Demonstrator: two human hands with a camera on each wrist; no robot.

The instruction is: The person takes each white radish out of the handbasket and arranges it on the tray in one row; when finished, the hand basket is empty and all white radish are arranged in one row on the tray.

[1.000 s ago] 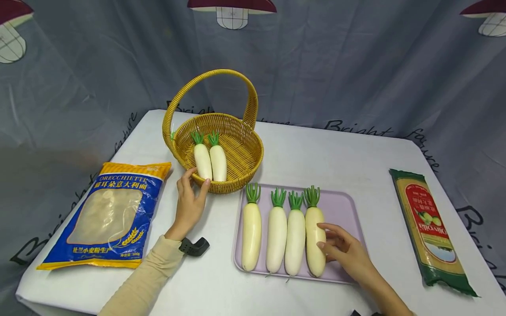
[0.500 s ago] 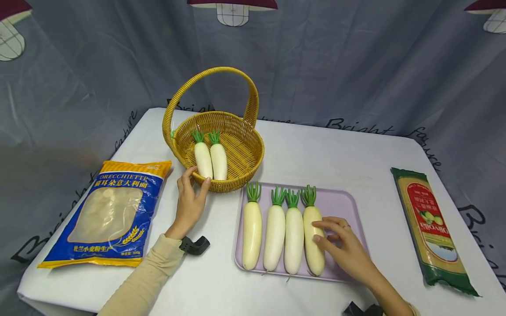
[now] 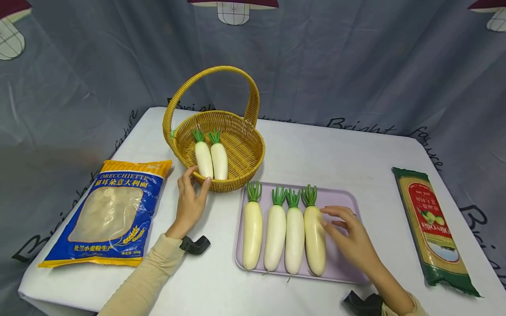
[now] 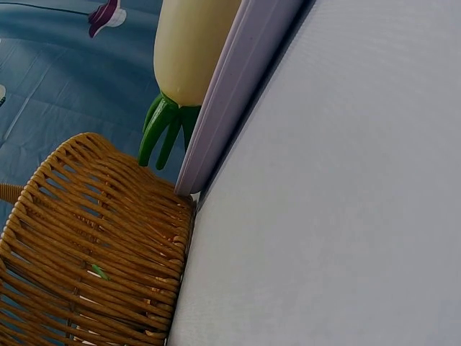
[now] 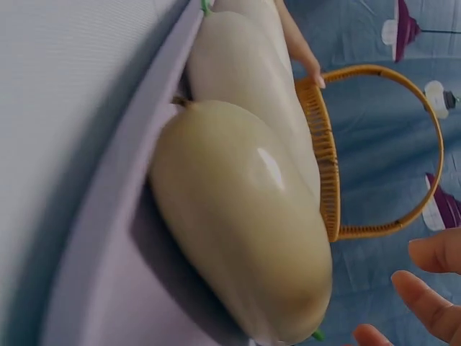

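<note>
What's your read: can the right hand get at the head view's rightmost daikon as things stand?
Probably yes: the right hand is just beside the rightmost daikon, which has bare purple tray on that side; nothing visible stands between them.

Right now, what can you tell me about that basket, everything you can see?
The basket is round and golden-brown, woven from what looks like wicker, with one tall arched handle wrapped in similar strands and a small green bit at the handle's left foot. It stands upright on the white table. Two white radishes lie inside, leafy ends toward the back. The left hand touches its near rim. Whether the basket meets the tray is unclear.
</note>
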